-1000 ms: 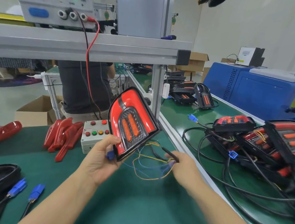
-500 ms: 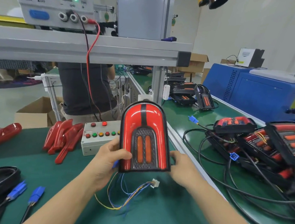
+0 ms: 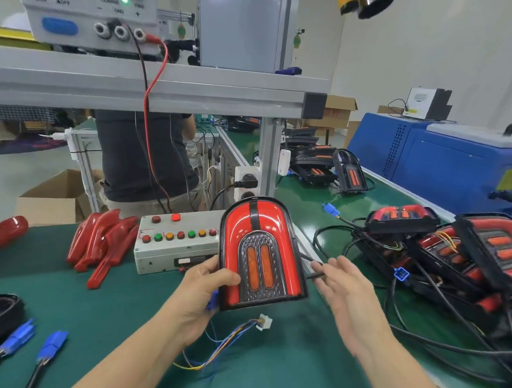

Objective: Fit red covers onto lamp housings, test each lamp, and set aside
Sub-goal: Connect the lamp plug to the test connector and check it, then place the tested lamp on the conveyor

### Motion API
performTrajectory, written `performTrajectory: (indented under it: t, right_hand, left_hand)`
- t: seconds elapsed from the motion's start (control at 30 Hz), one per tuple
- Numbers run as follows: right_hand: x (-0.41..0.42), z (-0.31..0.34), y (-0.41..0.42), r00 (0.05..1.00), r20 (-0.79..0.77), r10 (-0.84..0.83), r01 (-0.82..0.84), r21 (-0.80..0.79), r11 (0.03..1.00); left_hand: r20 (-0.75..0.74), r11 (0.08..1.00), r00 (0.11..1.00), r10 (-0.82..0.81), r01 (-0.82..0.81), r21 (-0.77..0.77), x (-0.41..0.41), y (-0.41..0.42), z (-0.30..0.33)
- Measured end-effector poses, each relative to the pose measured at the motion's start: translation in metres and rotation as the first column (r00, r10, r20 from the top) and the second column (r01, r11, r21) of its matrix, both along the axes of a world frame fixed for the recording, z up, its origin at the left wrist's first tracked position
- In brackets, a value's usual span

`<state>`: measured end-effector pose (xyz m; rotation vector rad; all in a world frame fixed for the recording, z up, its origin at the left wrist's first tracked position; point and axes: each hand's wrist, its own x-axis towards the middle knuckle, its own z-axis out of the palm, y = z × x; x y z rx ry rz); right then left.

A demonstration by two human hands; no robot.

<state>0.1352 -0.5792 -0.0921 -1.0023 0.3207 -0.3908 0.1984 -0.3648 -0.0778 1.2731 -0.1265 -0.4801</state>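
We hold the arch-shaped red-covered lamp [image 3: 260, 255] upright above the green worktop [image 3: 117, 311], left hand [image 3: 202, 290] gripping its lower left edge, thumb on the face. Right hand [image 3: 348, 293] is loose-fingered just beside the right edge, holding nothing. White connector [image 3: 264, 321] dangles free on coloured wires below. Our judgement: testing comes next; we should keep the cover square, catch the connector with the free hand, mate it gently near the grey push-button test box [image 3: 177, 242].

You have one wide-angle view, worn on your head. It faces forward and down across the green bench [image 3: 116, 320], close above your forearms, with the shelf [image 3: 134, 89] overhead.
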Motion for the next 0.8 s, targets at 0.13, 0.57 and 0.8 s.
performTrajectory:
  t: [0.13,0.57,0.8]
  right_hand:
    - [-0.006,0.005,0.004,0.986,0.064,0.153,-0.153,-0.016,0.988]
    - [-0.016,0.003,0.041,0.968,-0.208,0.139,-0.208,-0.364,0.908]
    - [-0.020,0.012,0.022,0.924,-0.197,0.328,-0.378,-0.334,0.864]
  left_hand:
    - [-0.021,0.999,0.999,0.033,-0.033,-0.010,-0.002,-0.007,-0.002]
    - [-0.030,0.996,0.998,0.057,-0.059,-0.063,-0.011,-0.018,-0.008]
    - [0.021,0.999,0.999,-0.028,0.029,-0.030,-0.010,-0.007,-0.005]
